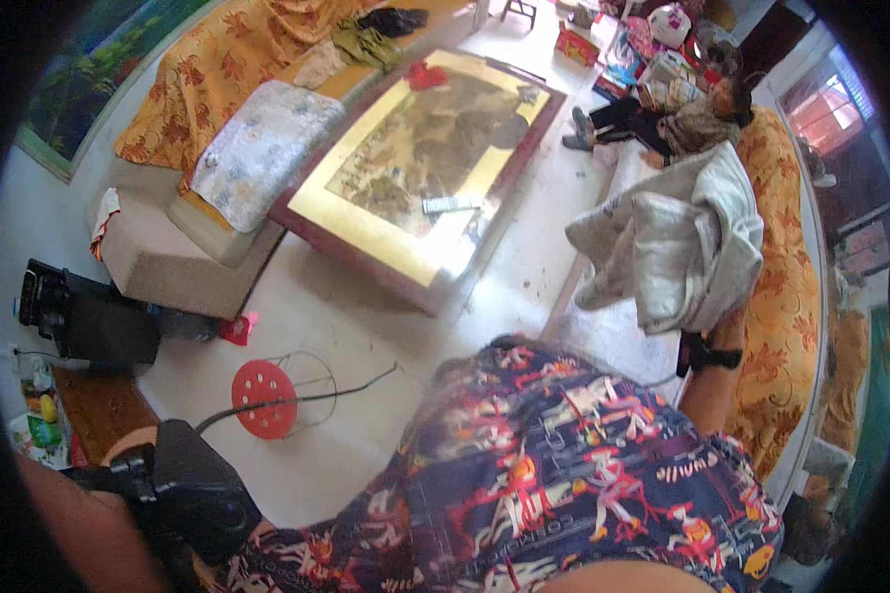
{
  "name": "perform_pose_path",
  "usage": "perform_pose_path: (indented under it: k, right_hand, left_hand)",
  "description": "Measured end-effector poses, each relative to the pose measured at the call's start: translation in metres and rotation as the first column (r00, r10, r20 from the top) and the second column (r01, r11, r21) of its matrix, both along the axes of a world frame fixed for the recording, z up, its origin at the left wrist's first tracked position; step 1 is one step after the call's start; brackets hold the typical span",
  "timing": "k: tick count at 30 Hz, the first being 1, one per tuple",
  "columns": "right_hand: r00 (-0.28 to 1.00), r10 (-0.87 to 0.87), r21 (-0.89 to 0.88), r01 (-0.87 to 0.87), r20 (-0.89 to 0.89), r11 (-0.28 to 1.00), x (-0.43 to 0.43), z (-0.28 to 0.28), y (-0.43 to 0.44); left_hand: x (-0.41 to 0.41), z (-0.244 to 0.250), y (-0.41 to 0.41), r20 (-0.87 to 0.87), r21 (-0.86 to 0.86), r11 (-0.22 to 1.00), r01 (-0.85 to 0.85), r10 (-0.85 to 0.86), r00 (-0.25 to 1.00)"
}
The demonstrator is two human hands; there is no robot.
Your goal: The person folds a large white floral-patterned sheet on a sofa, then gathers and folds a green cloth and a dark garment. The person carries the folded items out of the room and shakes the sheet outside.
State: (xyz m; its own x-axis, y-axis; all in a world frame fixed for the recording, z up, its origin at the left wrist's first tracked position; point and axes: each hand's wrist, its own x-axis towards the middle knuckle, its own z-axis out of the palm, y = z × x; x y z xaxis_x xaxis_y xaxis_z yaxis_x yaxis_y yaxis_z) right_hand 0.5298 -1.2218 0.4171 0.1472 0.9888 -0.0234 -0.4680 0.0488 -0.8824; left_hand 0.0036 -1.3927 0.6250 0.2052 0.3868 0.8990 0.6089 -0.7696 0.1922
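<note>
My right forearm, with a black wristband [712, 356], reaches up to a crumpled grey-white woven cloth [682, 244]. The cloth hangs in loose folds over the end of my arm and covers most of my right hand [728, 326]. It is raised in front of an orange patterned sofa [782, 311]. At the lower left, a black strapped device [200, 482] hides much of my left hand [130, 442], whose fingers I cannot make out. A dark cord [304, 400] extends from beside that device across a red round stool [265, 400].
A low table [356, 256] bears a remote control [451, 204] and a red item [426, 75]. Left of it is a beige sofa [185, 244] with a pale cushion [267, 152]. A seated person [701, 122] is at the far right, near piled goods [660, 59]. A black bin-like object [104, 319] stands left.
</note>
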Motion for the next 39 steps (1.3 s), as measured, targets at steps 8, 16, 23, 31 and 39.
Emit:
perform_pose_path:
  k: [8, 16, 23, 31, 39]
  right_hand:
    - [1.000, 0.018, -0.021, -0.018, 0.019, 1.000, 0.014, 0.000, 0.002]
    - [0.998, 0.065, -0.046, -0.064, 0.014, 0.997, 0.024, 0.002, 0.028]
    - [0.991, 0.124, -0.095, -0.128, -0.046, 0.987, 0.052, 0.003, 0.127]
    - [0.990, 0.140, -0.170, -0.143, -0.030, 0.975, 0.115, -0.001, 0.216]
    - [0.955, 0.182, -0.159, -0.147, 0.235, 0.976, 0.192, -0.043, 0.281]
  left_hand:
    - [0.005, -0.020, 0.011, 0.026, -0.014, 0.999, -0.048, 0.049, 0.998]
    - [0.028, -0.027, 0.052, 0.072, -0.033, 0.998, -0.049, 0.051, 0.996]
    - [0.082, -0.046, 0.177, 0.355, -0.315, 0.948, -0.040, 0.157, 0.922]
    - [0.147, -0.165, 0.291, 0.443, -0.872, 0.416, 0.257, 0.449, 0.776]
    - [0.217, -0.219, 0.358, 0.501, -0.865, 0.246, 0.438, 0.470, 0.726]
